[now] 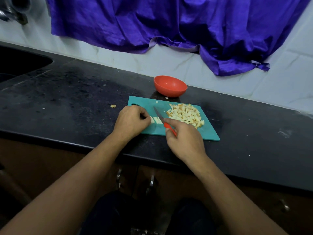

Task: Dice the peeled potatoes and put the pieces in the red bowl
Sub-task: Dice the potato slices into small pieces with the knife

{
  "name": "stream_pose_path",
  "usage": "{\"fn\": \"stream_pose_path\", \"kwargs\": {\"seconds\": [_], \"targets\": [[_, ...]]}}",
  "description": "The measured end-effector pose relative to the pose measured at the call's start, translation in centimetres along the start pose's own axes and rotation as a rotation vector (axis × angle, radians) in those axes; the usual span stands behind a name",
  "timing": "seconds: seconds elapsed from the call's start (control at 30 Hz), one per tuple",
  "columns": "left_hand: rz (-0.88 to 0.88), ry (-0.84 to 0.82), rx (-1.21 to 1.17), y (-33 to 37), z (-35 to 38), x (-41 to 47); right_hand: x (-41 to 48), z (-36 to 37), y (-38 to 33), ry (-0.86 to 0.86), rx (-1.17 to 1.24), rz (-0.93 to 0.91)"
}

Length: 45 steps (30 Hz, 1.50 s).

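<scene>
Left hand (131,120) fingers curled, pinching potato strips (155,120); right hand (183,139) fingers wrapped round knife (163,120), blade just beside left fingertips, dice pile (185,115) beyond right fingers.

A purple cloth (169,22) is hung in folds against a white tiled wall (279,85), its lower edge draped above a black speckled countertop (67,99). A dark sink (20,63) is set into the countertop at the far left. A small pale scrap (113,106) is left lying on the countertop. Two metal handles (119,175) are fixed to the brown cabinet front (42,167) below.
</scene>
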<state>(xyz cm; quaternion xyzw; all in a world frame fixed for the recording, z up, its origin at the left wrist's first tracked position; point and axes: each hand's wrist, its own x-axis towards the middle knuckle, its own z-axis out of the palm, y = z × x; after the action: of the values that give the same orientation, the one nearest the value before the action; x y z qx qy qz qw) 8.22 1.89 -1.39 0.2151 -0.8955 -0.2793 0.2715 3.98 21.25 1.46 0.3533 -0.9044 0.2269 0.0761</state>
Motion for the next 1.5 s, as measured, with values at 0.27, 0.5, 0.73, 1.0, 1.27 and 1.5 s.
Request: {"fn": "stream_pose_path", "kwargs": {"seconds": [0.27,0.5,0.73,1.0,1.27,1.5], "targets": [[0.005,-0.016,-0.020,0.0,-0.2,0.0,1.1,1.3,-2.0,-0.013,-0.048,-0.040],[0.013,-0.006,-0.013,-0.1,-0.1,0.0,0.9,2.2,-2.2,-0.040,-0.083,-0.053],[0.006,-0.019,-0.024,0.3,-0.4,-0.1,0.1,0.9,-1.4,-0.095,-0.165,-0.102],[0.005,-0.032,-0.049,0.0,-0.7,-0.4,-0.1,-0.1,-0.8,-0.001,0.019,-0.018],[0.006,-0.028,-0.060,-0.1,-0.7,-0.5,0.8,1.6,-2.7,-0.028,-0.042,-0.055],[0.014,-0.029,-0.031,-0.2,-0.5,-0.3,0.2,2.0,-2.7,-0.026,-0.158,-0.138]]}}
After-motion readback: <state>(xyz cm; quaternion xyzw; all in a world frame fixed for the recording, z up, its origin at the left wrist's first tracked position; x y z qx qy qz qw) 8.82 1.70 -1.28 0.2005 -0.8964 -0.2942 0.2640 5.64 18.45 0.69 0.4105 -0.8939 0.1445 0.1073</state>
